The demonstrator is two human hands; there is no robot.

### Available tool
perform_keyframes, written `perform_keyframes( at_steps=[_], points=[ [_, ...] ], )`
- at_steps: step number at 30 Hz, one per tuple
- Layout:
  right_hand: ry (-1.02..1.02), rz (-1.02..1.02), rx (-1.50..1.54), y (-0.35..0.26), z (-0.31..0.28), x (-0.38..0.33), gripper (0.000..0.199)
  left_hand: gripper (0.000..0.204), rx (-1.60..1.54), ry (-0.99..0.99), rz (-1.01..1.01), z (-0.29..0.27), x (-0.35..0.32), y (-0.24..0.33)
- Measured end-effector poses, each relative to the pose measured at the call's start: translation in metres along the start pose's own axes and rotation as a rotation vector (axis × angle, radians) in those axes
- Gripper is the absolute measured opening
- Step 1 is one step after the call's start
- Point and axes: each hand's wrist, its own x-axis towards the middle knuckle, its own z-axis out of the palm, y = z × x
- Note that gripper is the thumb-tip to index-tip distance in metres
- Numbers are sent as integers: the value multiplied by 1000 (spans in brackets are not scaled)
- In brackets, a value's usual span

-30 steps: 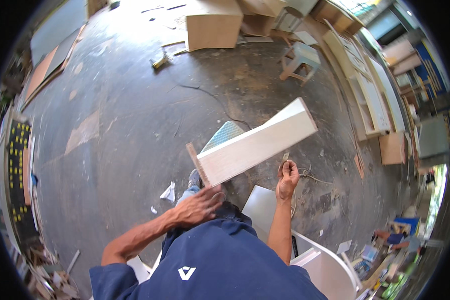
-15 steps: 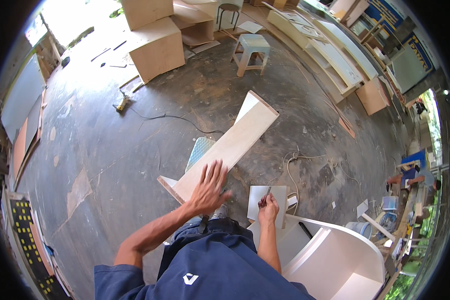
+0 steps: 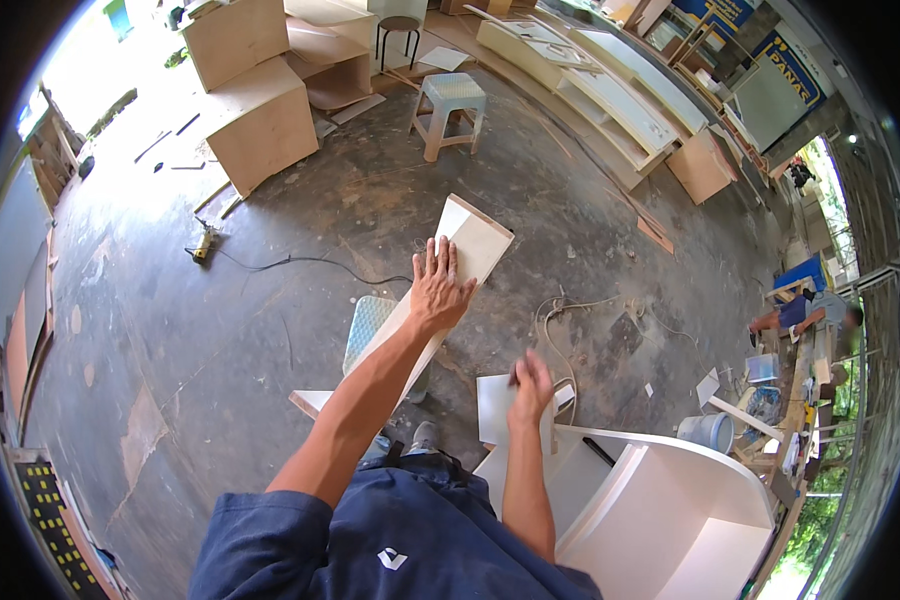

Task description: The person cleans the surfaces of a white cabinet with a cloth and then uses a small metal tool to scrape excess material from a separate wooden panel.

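Note:
My left hand (image 3: 440, 290) lies flat, fingers stretched, near the far end of a pale wooden board assembly (image 3: 482, 242). This long piece has short boards across its ends, one end partly behind my left forearm. It rests across a stool with a textured light-blue top (image 3: 368, 325). Off to the right, my right hand (image 3: 532, 395) is raised and smeared by motion. A small dark-handled tool (image 3: 514, 379) shows at its fingers; its blade cannot be made out now. Below that hand is a small white panel (image 3: 492, 408).
A white cabinet (image 3: 670, 480) with a rounded corner lies at lower right, a black slim object (image 3: 600, 452) on it. A corded yellow power tool (image 3: 203, 243) lies on the floor. Another stool (image 3: 450, 95) and wooden boxes (image 3: 260, 135) stand far off. A person (image 3: 820, 312) sits far right.
My left hand has slid along the board from its near part toward the far end. My right hand has risen slightly, and its tool shows less. The whole view has shifted.

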Motion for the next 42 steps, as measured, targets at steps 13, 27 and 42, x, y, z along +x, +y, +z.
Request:
perform_keyframes(
  at_steps=[13, 27, 42],
  points=[
    [-9, -783, -1050, 3, 196, 179, 12, 78, -34, -178, 109, -76, -187, -41],
    [-100, -916, -1015, -2, 201, 198, 11, 76, -51, -274, -12, -96, -259, -53],
    [-207, -960, -1015, -6, 202, 192, 7, 80, -1, -264, -18, -93, -260, -50]
  ],
)
